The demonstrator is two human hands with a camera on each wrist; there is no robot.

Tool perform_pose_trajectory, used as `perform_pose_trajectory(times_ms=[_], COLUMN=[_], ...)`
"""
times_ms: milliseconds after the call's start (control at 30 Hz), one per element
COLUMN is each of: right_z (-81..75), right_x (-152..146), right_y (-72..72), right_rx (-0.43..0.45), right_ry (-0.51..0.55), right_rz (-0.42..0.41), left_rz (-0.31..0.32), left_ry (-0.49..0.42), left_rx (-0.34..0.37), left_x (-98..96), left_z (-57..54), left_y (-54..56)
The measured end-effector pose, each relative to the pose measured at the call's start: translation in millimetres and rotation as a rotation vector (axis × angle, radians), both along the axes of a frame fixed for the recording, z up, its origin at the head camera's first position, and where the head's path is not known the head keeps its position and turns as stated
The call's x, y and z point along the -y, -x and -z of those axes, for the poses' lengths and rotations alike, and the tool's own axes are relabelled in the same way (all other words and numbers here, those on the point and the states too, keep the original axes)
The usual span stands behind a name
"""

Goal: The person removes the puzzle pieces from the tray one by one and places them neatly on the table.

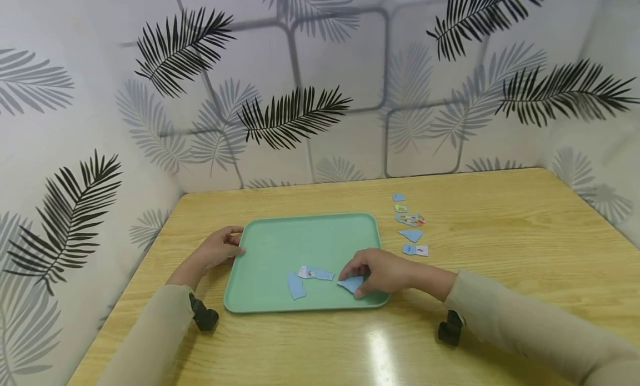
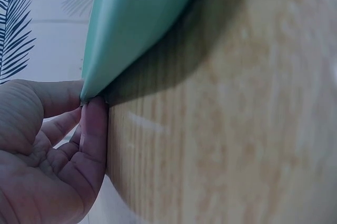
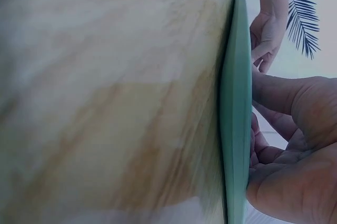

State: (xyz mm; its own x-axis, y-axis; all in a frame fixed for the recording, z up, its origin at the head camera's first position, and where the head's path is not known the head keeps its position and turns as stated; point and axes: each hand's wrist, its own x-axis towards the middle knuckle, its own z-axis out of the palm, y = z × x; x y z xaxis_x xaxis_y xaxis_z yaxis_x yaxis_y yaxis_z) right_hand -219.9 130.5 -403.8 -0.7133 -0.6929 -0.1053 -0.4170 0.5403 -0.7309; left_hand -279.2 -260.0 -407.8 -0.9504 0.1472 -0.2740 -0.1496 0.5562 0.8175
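"Near the right-hand corner of the tray closest to the person, what is being held?"

"A blue piece. It is pinched in the grip of the right hand, while the tray's left rim is clasped between thumb and fingers of the left hand."

"What could go wrong?"

"The printed strip, just beside the held piece on the tray, could be nudged out of place if the fingers were swept too low. Everything loose on the tray could be shifted if its rim were tugged."

"And how does the piece look?"

"Flat and pale blue, tapered to a point toward the tray's middle. It is partly covered by the fingers, so its full outline cannot fairly be told. A curved strip is seen farther left on the tray; a row of cut pieces is spread right of it, on the surface."
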Motion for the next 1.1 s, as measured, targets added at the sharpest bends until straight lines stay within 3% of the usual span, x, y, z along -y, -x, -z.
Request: perform_pose_trajectory(times_ms=[467, 1100], right_z=[-8.3, -17.3], right_x=[-9, -49], right_y=[4.0, 1.3], right_rx=[0.044, 0.004], right_ry=[0.048, 0.113], right_rz=[0.017, 0.125], left_rz=[0.003, 0.017], left_ry=[0.006, -0.012], left_rx=[-0.006, -0.011], left_x=[-0.9, 0.0], left_z=[-1.6, -0.1], left_y=[0.8, -0.3])
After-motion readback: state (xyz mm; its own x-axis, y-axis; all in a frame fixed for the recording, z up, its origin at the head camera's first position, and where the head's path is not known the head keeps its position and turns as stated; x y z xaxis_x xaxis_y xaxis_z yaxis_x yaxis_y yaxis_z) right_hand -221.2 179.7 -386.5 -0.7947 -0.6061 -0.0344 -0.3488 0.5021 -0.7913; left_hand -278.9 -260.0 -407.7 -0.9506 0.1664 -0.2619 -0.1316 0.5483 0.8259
